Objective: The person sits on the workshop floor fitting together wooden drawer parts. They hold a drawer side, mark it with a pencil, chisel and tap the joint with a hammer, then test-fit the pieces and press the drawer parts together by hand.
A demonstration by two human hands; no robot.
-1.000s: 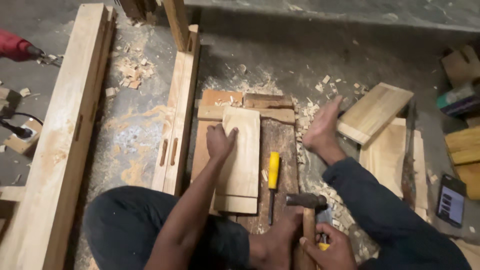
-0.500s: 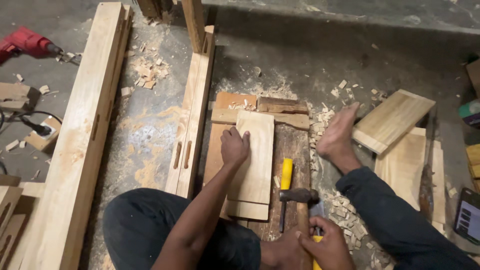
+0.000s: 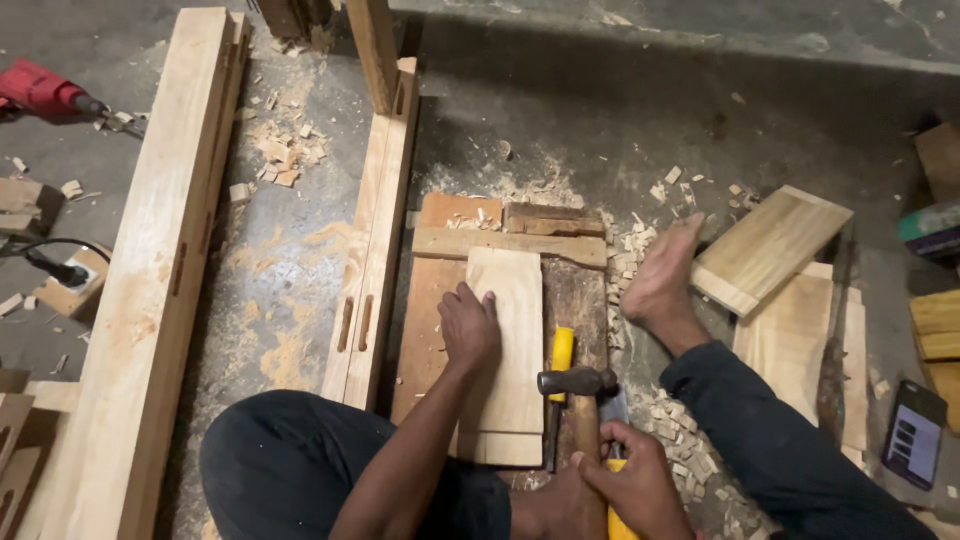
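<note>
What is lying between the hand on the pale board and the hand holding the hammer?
In the head view, a yellow-handled chisel lies on the dark plank between the left hand on the pale board and the right hand gripping the hammer.

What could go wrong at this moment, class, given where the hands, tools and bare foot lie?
The left hand presses the pale board close beside the hammer gripped by the right hand; a stray blow might hit fingers. The bare foot rests among wood chips, so splinters are possible.

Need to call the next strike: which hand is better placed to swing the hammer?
Right. The right hand already grips the hammer handle beside the chisel, while the left hand lies flat on the board.
</note>
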